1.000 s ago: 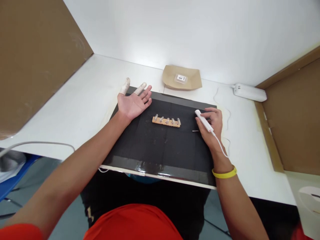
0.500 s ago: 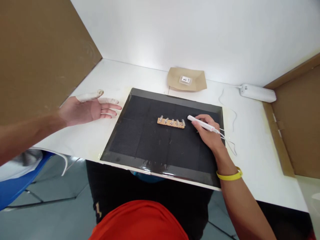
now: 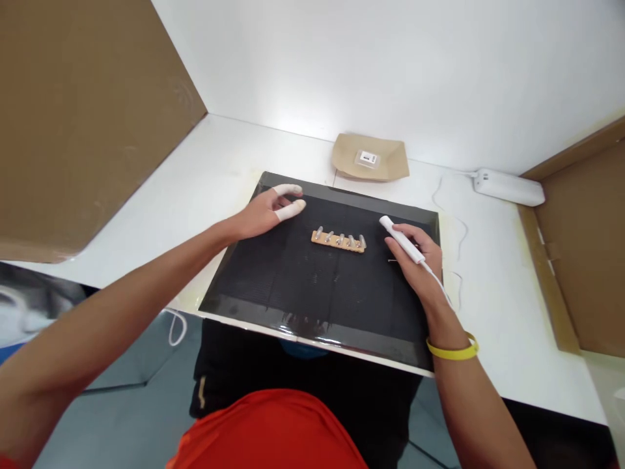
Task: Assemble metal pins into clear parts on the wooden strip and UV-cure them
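Note:
My right hand (image 3: 420,257) is closed around a white pen-shaped corded tool (image 3: 401,240), its blunt end pointing up and left. A thin metal piece pokes out beside that hand's fingers; I cannot tell whether it is held. My left hand (image 3: 266,212) hovers over the back left of the black mat (image 3: 293,280), holding nothing, with white finger covers on its thumb and index finger, which are apart. Between the hands lies a tan strip (image 3: 334,242) carrying several small clear pieces with shiny bases in a row. Neither hand touches the strip.
A brown paper tray (image 3: 395,159) with a clear labelled packet (image 3: 367,159) sits behind the mat. At the back right is a white power strip (image 3: 508,187) with thin cables. Cardboard panels (image 3: 92,124) flank the white table (image 3: 508,286).
My left hand has come in from the table's left side to above the mat, turning from palm up to palm down. My right hand still holds the tool, now tipped more steeply.

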A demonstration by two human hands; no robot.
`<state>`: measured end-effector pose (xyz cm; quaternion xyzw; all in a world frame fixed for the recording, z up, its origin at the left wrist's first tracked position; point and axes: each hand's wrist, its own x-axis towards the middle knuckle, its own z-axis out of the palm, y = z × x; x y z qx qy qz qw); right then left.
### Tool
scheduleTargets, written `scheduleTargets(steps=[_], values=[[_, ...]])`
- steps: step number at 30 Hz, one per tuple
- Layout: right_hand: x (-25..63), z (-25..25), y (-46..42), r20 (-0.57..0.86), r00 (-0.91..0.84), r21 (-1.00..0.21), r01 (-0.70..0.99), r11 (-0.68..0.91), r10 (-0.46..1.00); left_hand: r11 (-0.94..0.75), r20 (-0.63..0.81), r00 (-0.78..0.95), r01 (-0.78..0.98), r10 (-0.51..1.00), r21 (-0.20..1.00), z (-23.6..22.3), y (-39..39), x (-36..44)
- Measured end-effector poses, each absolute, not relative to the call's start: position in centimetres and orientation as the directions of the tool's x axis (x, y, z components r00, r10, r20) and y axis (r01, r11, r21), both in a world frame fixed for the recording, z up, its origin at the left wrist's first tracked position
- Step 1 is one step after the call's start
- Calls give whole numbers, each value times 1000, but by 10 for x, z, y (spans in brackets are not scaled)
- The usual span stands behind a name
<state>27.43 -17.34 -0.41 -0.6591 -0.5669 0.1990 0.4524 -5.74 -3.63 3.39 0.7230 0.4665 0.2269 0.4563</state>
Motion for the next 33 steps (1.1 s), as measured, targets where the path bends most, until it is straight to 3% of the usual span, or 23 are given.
scheduleTargets(steps=[5, 12, 16, 19, 21, 28, 33], values=[[279, -2, -172, 329, 249, -785, 608, 118, 911, -185, 6, 449, 356, 893, 916, 21, -33, -17], [277, 1, -171, 325, 305, -794, 602, 83, 895, -168, 100, 350, 170, 931, 971, -2, -24, -3], [271, 6, -170, 235, 300, -926, 360, 118, 925, -132, 100, 321, 79, 942, 988, -11, -21, 5], [269, 11, -170, 100, 294, -987, 148, 58, 951, -113, 95, 315, 40, 944, 993, -15, -21, 11], [270, 13, -170, 27, 294, -994, 109, -5, 955, -109, 108, 268, -11, 957, 994, -17, -22, 13], [280, 11, -168, -117, 248, -940, 284, -188, 962, 44, 9, 204, -255, 979, 966, -9, -16, 9], [285, 14, -168, -60, 294, -828, 519, -212, 954, 86, -18, 222, -299, 975, 950, -2, -16, 7]])
